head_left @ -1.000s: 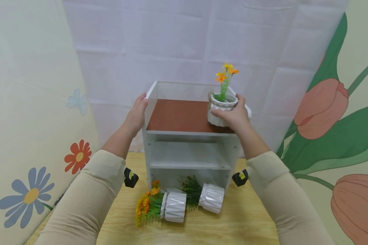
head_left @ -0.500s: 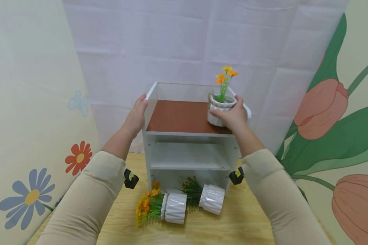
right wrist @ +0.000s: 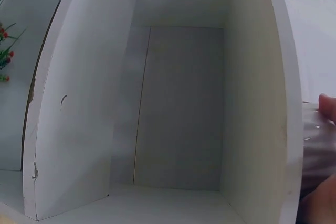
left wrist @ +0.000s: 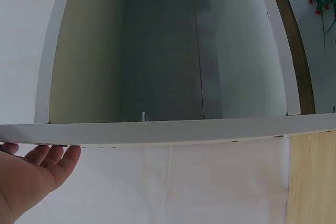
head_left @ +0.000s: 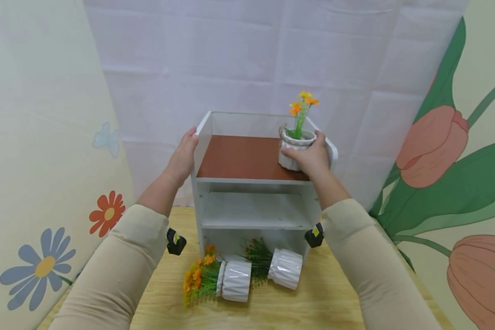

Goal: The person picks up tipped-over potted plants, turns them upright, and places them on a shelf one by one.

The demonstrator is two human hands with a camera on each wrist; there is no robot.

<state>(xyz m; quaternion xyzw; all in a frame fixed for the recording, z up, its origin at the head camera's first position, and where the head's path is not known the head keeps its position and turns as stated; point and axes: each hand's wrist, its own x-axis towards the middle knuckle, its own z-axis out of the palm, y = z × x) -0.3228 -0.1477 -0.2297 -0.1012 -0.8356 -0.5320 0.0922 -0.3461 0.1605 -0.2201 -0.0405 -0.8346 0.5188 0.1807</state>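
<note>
On the right end of the brown top board point(head_left: 239, 158) of a small white shelf unit point(head_left: 251, 211), my right hand point(head_left: 313, 158) grips a white ribbed flowerpot point(head_left: 290, 163). The pot stands upright, with yellow and orange artificial flowers point(head_left: 297, 109) in it. Thumb and fingers go round its sides; in the right wrist view only part of this hand point(right wrist: 321, 203) shows beside the pot point(right wrist: 316, 135). My left hand point(head_left: 183, 156) rests against the outer left side panel, fingers pointing up to its rim. In the left wrist view its fingertips touch the panel point(left wrist: 173, 132).
Two more white flowerpots lie on their sides before the bottom compartment: one with orange flowers point(head_left: 236, 281), one with small red blooms point(head_left: 286, 268). Beneath is a wooden tabletop point(head_left: 280, 309). A white cloth point(head_left: 231, 59) hangs behind, with floral-painted walls at both sides.
My right hand and the pot have shifted very slightly left and down, and the right forearm has swung inward. The left hand keeps its place on the panel.
</note>
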